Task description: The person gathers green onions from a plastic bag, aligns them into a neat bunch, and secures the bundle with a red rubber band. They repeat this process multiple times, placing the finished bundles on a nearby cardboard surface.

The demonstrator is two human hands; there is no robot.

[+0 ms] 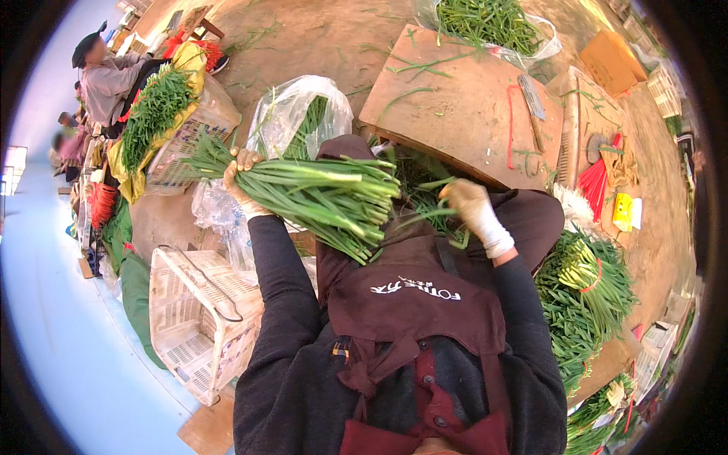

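My left hand (246, 182), in a soiled pale glove, is closed round a thick bunch of garlic chives (318, 193). The bunch lies across above my lap, its pale cut ends to the right and its leafy tips to the left. My right hand (470, 208), gloved with a white wrist cuff, is curled at the right of the bunch. A few loose green stalks (432, 220) stick out to the left from its fingers, whose tips are partly hidden. More loose greens (417, 171) lie between my knees, against the edge of a wooden board.
A wooden board (455, 106) ahead carries a knife (533, 102) and red ties. Bags of greens (303, 95) stand beyond my left hand. A white plastic crate (186, 303) is at left, tied bunches (588, 280) at right. Another person (110, 83) sits far left.
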